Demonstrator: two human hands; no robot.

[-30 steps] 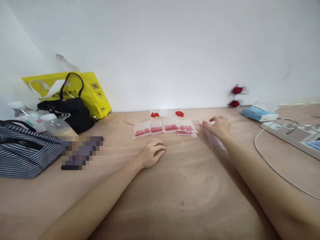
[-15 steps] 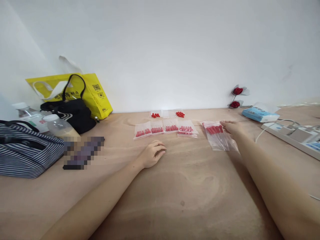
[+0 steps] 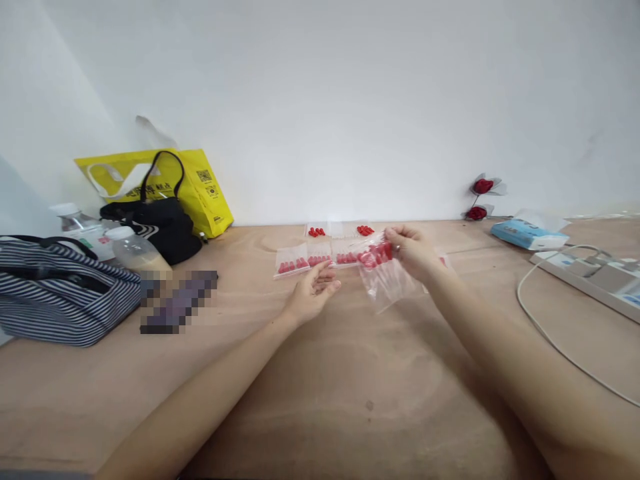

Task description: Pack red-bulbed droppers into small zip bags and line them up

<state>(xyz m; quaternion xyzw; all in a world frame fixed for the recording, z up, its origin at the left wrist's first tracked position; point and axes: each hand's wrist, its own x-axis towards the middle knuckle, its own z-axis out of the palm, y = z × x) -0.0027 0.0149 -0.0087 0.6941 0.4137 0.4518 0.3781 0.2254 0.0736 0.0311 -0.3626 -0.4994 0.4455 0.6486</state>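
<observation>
Right hand lifts a clear bag of red pieces over the counter.

Right hand [image 3: 411,250]: fingers [image 3: 395,248] pinched shut on the top edge of the clear bag [image 3: 384,277], which hangs just above the counter [image 3: 350,373], near the row of filled bags [image 3: 310,258]. Left hand [image 3: 313,293]: palm up, fingers [image 3: 327,279] loosely spread, holding nothing, just beside the hanging bag, not touching.

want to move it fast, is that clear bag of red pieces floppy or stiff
Probably floppy: the clear bag sags below the right hand pinching its top. Likely light, held by fingertips alone. The red pieces may shift inside.
</observation>
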